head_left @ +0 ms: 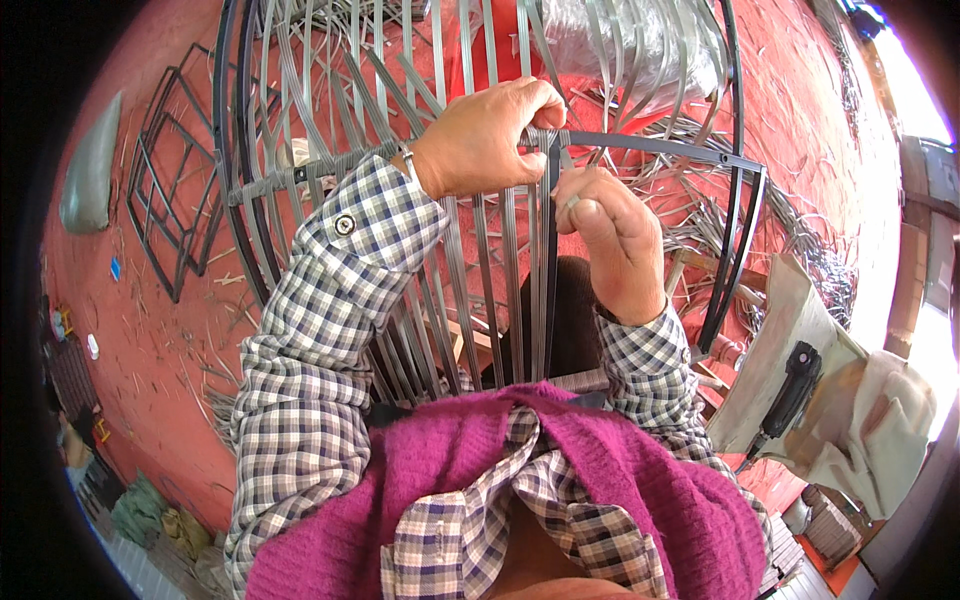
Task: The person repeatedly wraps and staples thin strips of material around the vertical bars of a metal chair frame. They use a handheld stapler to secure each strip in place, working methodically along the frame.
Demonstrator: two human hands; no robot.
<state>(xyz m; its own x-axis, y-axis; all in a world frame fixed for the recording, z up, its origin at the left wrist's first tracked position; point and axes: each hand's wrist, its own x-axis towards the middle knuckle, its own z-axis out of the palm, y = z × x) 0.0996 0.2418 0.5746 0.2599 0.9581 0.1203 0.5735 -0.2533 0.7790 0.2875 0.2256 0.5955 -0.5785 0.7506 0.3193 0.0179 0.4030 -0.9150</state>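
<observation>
A dark metal frame (655,143) stands in front of me, strung lengthwise with flat grey plastic strips (453,250). Left of my hands its crossbar is wrapped in grey strip; the stretch to the right is bare. My left hand (470,140) is closed at the crossbar, thumb below and fingers above, gripping the strips where they meet the bar. Just right of it and slightly lower, my right hand (622,245) is curled in a pinch on a short grey strip end (565,158) beside the bar. Its fingertips partly hide the strip.
Another dark metal frame (180,170) lies on the red floor at left. Loose grey strips (700,225) are heaped at right, and a clear plastic bundle (635,55) lies beyond the frame. A black-handled tool (790,395) and pale cloth (880,420) are at lower right.
</observation>
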